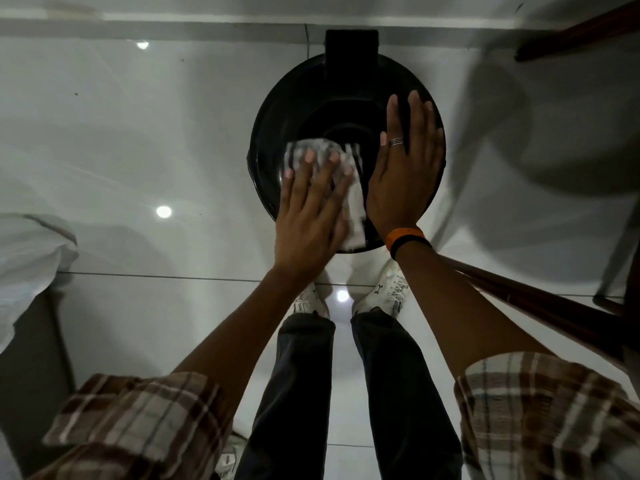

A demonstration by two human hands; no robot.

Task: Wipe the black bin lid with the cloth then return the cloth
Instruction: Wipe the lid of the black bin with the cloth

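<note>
A round black plastic bin lid (304, 98) is sitting closed over glossy white floor tiles (138, 133); the right hand (403, 174) is lying flat on it, fingers together, while the left hand's (311, 216) spread fingers are pressing a crumpled white patterned cloth (355, 209) onto it

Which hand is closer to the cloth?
Left. The left hand presses flat on top of the cloth, touching it. The right hand lies flat on the bin lid just beside the cloth.

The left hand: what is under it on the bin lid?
Under the left hand lies a white-and-grey cloth, pressed flat on the black bin lid. The lid surface beneath the cloth is covered and cannot be seen.
</note>
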